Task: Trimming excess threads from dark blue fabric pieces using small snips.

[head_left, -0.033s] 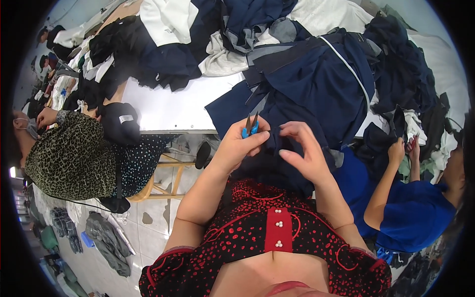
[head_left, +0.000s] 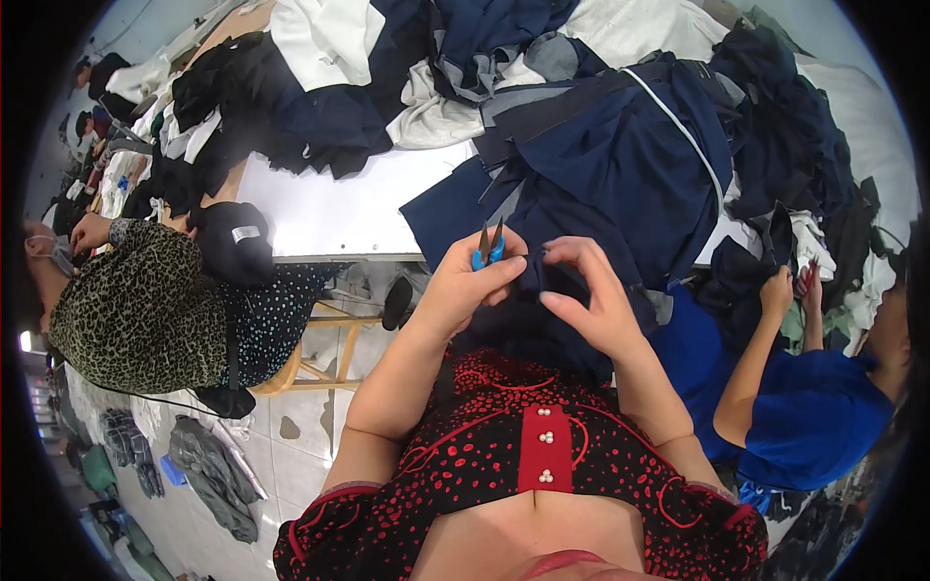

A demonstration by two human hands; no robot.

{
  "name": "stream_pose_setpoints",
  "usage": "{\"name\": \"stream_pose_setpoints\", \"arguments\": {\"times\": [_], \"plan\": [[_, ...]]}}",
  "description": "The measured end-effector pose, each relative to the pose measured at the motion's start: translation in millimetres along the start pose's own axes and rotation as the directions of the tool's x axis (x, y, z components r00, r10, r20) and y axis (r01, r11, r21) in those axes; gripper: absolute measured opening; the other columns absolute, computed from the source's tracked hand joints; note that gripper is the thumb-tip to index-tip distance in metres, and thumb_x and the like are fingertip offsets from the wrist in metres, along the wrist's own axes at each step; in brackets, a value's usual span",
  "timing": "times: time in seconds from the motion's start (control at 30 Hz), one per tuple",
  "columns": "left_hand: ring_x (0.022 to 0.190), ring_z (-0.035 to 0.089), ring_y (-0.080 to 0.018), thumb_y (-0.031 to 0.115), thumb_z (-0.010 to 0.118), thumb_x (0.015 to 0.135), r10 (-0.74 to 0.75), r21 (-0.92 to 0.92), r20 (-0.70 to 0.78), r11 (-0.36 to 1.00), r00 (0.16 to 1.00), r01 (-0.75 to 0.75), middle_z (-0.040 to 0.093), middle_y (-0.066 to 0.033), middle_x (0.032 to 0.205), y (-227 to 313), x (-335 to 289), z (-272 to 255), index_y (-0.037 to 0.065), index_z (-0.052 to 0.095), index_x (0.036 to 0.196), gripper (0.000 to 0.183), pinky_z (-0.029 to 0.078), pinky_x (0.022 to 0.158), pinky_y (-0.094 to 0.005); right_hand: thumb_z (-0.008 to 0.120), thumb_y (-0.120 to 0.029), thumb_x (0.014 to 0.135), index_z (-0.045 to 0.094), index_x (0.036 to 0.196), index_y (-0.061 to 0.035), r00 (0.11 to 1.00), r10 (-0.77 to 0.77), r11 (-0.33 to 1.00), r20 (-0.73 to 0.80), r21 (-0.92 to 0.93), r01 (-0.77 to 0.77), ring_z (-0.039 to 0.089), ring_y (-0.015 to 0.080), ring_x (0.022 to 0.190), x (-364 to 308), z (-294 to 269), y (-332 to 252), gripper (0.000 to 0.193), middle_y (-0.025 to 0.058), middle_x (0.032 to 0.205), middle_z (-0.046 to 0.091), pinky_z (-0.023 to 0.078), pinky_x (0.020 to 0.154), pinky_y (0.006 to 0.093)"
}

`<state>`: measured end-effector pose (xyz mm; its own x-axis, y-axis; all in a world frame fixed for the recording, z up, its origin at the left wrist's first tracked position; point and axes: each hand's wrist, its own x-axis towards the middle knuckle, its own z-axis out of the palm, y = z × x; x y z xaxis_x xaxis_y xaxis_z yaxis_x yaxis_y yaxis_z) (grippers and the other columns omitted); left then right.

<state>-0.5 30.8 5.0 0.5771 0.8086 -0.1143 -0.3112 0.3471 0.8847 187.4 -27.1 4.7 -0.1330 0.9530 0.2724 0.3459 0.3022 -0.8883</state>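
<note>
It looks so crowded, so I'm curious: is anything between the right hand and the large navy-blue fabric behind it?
Nothing visible: the large navy-blue fabric spreads directly behind the right hand. The left hand, holding small blue-handled snips with dark blades, is off to the side.

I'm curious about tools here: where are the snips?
In the head view, near centre, the snips are in the left grip, by the navy cloth.

This is a garment workshop: a long white-topped table [head_left: 329, 218] is heaped with navy, black and white cloth pieces [head_left: 620, 145], small blue-handled metal snips [head_left: 496, 249] held at its near edge. A person in a leopard-print top [head_left: 136, 310] sits left of it, a person in a bright blue shirt [head_left: 814, 416] right; farther left, blurred figures [head_left: 114, 79] are perhaps co-workers.
</note>
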Motion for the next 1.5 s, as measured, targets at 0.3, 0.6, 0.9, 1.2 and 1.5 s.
{"name": "stream_pose_setpoints", "arguments": {"times": [0.3, 0.6, 0.9, 1.2, 1.5], "plan": [[0.051, 0.042, -0.0035, 0.009, 0.064, 0.081, -0.012, -0.027, 0.020, 1.000, 1.000, 0.013, 0.049, 0.0025, 0.066, -0.8, -4.7, -3.2, 0.005, 0.058, 0.086, 0.009, 0.032, 0.045, -0.0171, 0.064, -0.013, 0.078, 0.049, 0.078, -0.0026, 0.996, 0.048, 0.981, 0.080, 0.182, -0.062, 0.052, 0.0225, 0.104, 2.4, 2.4, 2.9, 0.018, 0.0144, 0.111, 0.054, 0.039, 0.090, 0.0324], [0.049, 0.040, -0.0032, 0.010, 0.063, 0.082, -0.036, -0.087, 0.059, 0.995, 0.998, 0.041, 0.049, 0.0025, 0.066, -1.8, -7.4, 2.4, 0.005, 0.057, 0.085, 0.009, 0.031, 0.044, -0.0168, 0.060, -0.009, 0.082, 0.056, 0.084, -0.0003, 0.986, 0.068, 0.923, 0.152, 0.367, -0.120, 0.050, 0.0134, 0.099, -2.6, 3.9, 3.3, 0.010, 0.0090, 0.108, 0.053, 0.038, 0.085, 0.0252], [0.078, 0.045, -0.0067, 0.008, 0.062, 0.079, 0.284, 0.538, 0.089, 0.793, 0.955, -0.286, 0.051, -0.0002, 0.088, 3.1, -5.8, 8.7, 0.002, 0.059, 0.099, 0.021, 0.036, 0.068, -0.0198, 0.058, -0.003, 0.081, 0.054, 0.080, -0.0008, 0.980, 0.154, 0.835, 0.125, 0.514, -0.197, 0.044, 0.0068, 0.082, -7.2, 3.9, 13.5, 0.005, 0.0024, 0.096, 0.048, 0.034, 0.070, 0.0202], [0.071, 0.049, -0.0134, 0.005, 0.060, 0.077, 0.361, 0.601, 0.168, 0.700, 0.917, -0.386, 0.050, -0.0029, 0.073, 2.5, -1.3, 13.3, 0.000, 0.055, 0.078, 0.007, 0.038, 0.065, -0.0252, 0.058, -0.003, 0.080, 0.054, 0.081, 0.0002, 0.963, 0.108, 0.798, 0.245, 0.557, -0.231, 0.047, 0.0104, 0.085, -8.3, 1.7, 14.1, 0.005, 0.0045, 0.091, 0.051, 0.035, 0.075, 0.0226], [0.073, 0.050, -0.0129, 0.011, 0.064, 0.075, 0.364, 0.653, 0.244, 0.623, 0.899, -0.430, 0.051, -0.0046, 0.077, 4.7, -2.0, 17.5, 0.002, 0.057, 0.086, 0.016, 0.040, 0.066, -0.0256, 0.060, -0.006, 0.076, 0.055, 0.078, 0.0003, 0.943, 0.223, 0.633, 0.246, 0.699, -0.332, 0.047, 0.0110, 0.086, -9.5, 5.1, 21.3, 0.009, 0.0033, 0.092, 0.053, 0.035, 0.077, 0.0239]]}}
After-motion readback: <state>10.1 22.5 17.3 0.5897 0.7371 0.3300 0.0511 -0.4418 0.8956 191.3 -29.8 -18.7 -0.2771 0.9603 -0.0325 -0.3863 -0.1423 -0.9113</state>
